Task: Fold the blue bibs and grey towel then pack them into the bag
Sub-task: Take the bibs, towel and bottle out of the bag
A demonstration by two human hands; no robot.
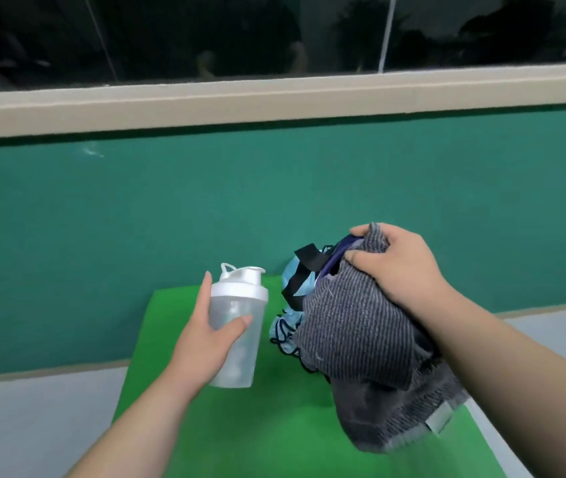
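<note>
A grey striped towel hangs crumpled from my right hand, which grips its top edge above the right side of the green mat. Behind and under the towel lie light blue bibs with dark trim and a black strap, bunched on the mat. A dark blue piece peeks out at the top of the towel; I cannot tell whether it is the bag. My left hand is wrapped around a clear shaker bottle with a white lid, standing upright on the mat's left part.
The green mat lies on a pale grey floor. A teal wall rises right behind the mat, topped by a beige ledge and dark window panes.
</note>
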